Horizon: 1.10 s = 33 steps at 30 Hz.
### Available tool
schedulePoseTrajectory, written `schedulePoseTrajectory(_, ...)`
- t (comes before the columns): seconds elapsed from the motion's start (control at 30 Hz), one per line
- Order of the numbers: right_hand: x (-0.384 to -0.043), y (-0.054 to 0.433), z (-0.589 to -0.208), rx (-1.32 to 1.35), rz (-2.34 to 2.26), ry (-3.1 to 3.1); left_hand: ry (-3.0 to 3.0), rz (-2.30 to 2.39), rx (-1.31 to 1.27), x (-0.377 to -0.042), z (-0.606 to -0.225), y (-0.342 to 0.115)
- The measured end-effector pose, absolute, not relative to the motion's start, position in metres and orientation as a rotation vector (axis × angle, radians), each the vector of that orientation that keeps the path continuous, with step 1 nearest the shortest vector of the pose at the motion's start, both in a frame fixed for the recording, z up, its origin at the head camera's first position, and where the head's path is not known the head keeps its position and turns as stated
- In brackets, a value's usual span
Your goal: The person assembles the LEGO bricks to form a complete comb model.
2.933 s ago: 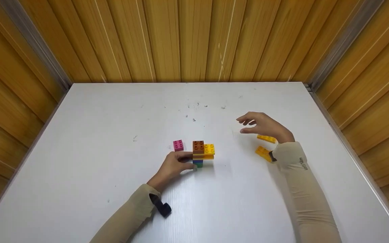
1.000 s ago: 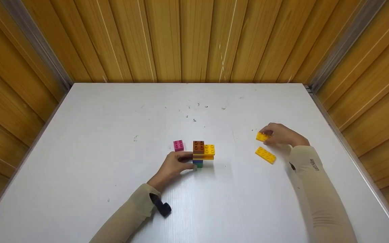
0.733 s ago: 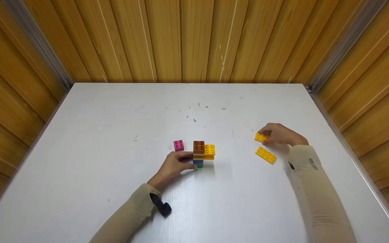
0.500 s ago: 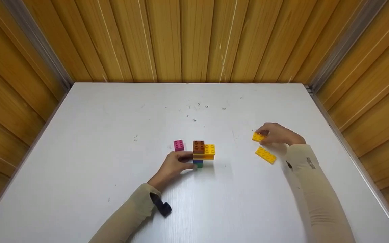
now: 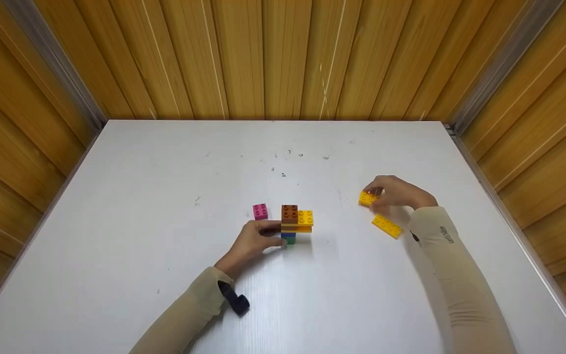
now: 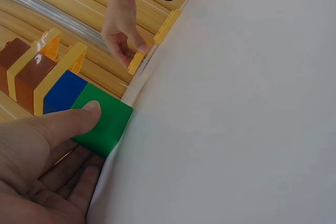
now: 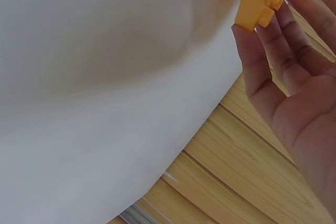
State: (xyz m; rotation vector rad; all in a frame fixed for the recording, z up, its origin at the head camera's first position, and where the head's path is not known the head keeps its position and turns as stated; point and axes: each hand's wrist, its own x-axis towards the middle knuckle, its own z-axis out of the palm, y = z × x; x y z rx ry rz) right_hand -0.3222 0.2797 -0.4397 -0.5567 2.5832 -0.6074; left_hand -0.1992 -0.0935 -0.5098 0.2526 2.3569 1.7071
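My left hand [image 5: 253, 243] grips the base of a tower of toy building bricks [image 5: 289, 216], its thumb pressed on the green bottom brick [image 6: 107, 114]. Above the green one come a blue brick [image 6: 65, 92], then brown bricks alternating with flat yellow ones that jut out to the right. My right hand [image 5: 397, 191] pinches a flat yellow brick [image 5: 367, 198] between thumb and fingers; part of that brick is hidden by the hand. Just below it on the table lies a second flat yellow brick [image 5: 386, 226], with studs upward.
A pink brick [image 5: 260, 211] sits behind the left hand, to the left of the tower. Everything stands on a white table [image 5: 165, 196] with dark scuff marks. Wood-grain panels [image 5: 283, 59] enclose its back and sides.
My right hand has come down onto the farther yellow brick, pinched it and moved it a little leftward. The left hand and the tower have stayed put.
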Motion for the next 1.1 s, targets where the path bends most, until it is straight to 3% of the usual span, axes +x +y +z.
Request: schedulePoseTrajectory(1.1,-0.308,0.206,-0.392,-0.939,-0.503,2.53,2.333,1.725,0.241,-0.202,-0.513,-0.092)
